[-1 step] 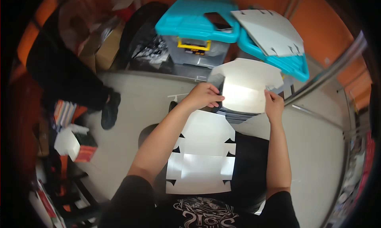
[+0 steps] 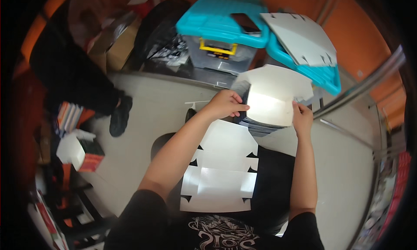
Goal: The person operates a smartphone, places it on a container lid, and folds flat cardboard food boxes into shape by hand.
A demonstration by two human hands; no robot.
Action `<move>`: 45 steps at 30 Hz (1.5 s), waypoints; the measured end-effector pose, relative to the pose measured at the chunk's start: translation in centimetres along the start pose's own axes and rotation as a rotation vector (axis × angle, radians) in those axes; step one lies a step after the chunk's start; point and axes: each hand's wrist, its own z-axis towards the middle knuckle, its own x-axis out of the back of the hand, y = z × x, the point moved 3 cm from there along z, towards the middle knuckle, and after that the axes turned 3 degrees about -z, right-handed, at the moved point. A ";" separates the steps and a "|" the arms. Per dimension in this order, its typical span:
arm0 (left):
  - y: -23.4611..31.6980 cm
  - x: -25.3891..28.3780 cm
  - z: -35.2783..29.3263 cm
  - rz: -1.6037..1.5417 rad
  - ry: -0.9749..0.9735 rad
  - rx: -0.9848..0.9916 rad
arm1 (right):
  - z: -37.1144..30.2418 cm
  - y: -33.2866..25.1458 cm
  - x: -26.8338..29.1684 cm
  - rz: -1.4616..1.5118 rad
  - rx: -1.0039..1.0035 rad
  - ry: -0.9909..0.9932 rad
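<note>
Both hands, left hand (image 2: 226, 104) and right hand (image 2: 302, 117), are gripping a white flat carton sheet (image 2: 271, 95) above a dark stack (image 2: 258, 124); another sheet (image 2: 221, 171) is lying nearer, the teal-lidded bin (image 2: 223, 26) partly hiding behind.

A white die-cut cardboard sheet (image 2: 273, 93), glossy and flat, is lifted tilted above a stack of similar sheets (image 2: 256, 125), held at both side edges. The stack, apparently dark-edged, rests on the table beside another unfolded white blank (image 2: 223, 171).
</note>
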 end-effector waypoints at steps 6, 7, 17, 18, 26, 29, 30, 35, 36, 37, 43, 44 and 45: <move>2.0 2.9 0.4 0.360 0.568 -0.446 | 1.7 2.8 2.1 -0.051 -0.198 -0.042; 2.5 3.0 0.8 0.262 0.608 -0.664 | 2.3 3.3 2.6 -0.102 -0.218 0.027; 0.4 2.2 6.1 0.069 0.381 -0.703 | 5.7 6.8 0.5 0.632 -0.057 -0.231; 0.3 2.2 6.2 0.024 0.372 -0.711 | 5.7 6.9 0.4 0.639 -0.080 -0.243; -0.6 3.3 7.1 0.117 0.362 -0.562 | 5.0 4.4 1.0 0.468 -0.011 -0.165; -0.3 3.2 6.8 0.017 0.301 -0.595 | 4.9 3.9 0.9 0.492 -0.001 -0.175; 0.2 2.9 6.4 -0.015 0.290 -0.585 | 4.8 4.0 0.7 0.543 -0.015 -0.191; 0.7 2.3 6.0 -0.065 0.239 -0.609 | 4.1 4.1 0.9 0.686 -0.018 -0.227; 0.9 2.1 5.8 -0.064 0.237 -0.654 | 3.9 4.1 1.0 0.750 0.005 -0.223; 1.1 2.0 5.7 -0.065 0.236 -0.700 | 3.8 4.0 1.3 0.734 0.023 -0.235; 1.7 1.8 5.1 -0.078 0.260 -0.659 | 4.1 3.9 2.3 0.697 0.080 -0.125; 1.8 1.8 5.1 -0.073 0.253 -0.658 | 4.1 4.1 2.4 0.600 0.066 -0.096; 1.7 2.0 5.1 -0.061 0.259 -0.653 | 3.9 3.7 2.4 0.608 0.062 -0.093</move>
